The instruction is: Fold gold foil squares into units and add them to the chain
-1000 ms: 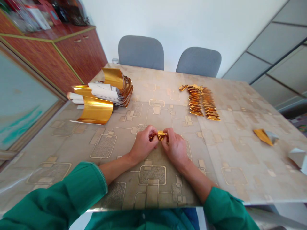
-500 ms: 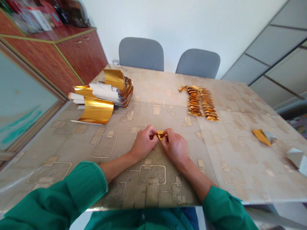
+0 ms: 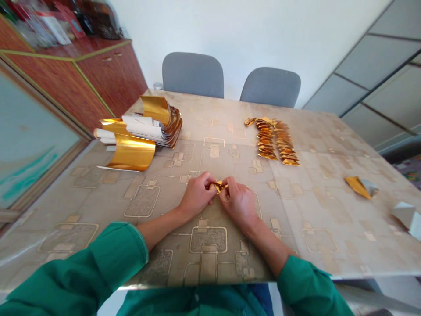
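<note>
A small folded piece of gold foil paper (image 3: 219, 187) is pinched between my two hands, just above the table. My left hand (image 3: 199, 193) grips its left end with thumb and fingers. Its right end is in the closed fingers of my right hand (image 3: 239, 199). Only the middle of the piece shows; my fingers hide both ends. Farther off to the right lie two rows of folded gold foil pieces (image 3: 267, 138), packed close together. On the left is a stack of gold foil sheets (image 3: 171, 127) with white backs, and a curled gold sheet (image 3: 133, 152) lies at its front.
The table (image 3: 210, 254) has a patterned, shiny cover. Near its right side lie a partly folded gold sheet (image 3: 358, 186) and a white-backed sheet (image 3: 408, 217). Two grey chairs (image 3: 193, 74) stand behind the far edge. A wooden cabinet (image 3: 108, 72) is at the back left.
The gold piece between my fingers looks turned and twisted a little, with its middle more pinched. Both hands stay almost in place. The stack and the rows have not changed.
</note>
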`<state>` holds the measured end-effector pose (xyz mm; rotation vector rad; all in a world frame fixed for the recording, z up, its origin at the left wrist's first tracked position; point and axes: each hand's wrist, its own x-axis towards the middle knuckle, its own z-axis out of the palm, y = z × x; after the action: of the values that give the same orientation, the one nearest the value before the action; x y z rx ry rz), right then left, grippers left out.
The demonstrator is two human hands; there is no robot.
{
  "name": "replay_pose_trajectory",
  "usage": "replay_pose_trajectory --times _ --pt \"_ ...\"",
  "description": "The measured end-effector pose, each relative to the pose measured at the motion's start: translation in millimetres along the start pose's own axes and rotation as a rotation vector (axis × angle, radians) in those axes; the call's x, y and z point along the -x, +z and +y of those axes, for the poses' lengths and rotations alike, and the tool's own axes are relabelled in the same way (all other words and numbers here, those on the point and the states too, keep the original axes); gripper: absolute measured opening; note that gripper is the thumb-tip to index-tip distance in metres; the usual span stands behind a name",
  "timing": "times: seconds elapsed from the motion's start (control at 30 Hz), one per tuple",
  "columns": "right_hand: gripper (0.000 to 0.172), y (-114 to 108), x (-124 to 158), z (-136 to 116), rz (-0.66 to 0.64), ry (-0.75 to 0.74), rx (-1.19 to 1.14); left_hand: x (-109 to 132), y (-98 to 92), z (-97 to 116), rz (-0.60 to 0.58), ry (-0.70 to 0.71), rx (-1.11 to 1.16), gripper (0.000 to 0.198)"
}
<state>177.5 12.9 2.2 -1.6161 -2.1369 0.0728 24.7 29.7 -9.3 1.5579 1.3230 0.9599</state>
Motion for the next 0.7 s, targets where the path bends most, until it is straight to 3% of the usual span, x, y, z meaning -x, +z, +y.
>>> replay_pose_trajectory --times 0.4,0.7 --pt "0.016 -7 -4 10 -0.053 0.16 -0.284 0 -2.6 3 -0.018 -0.019 0.067 0.012" --pt "0.016 -3 -7 2 -0.066 0.176 -0.066 1 -1.2 3 0.002 0.064 -0.042 0.01"
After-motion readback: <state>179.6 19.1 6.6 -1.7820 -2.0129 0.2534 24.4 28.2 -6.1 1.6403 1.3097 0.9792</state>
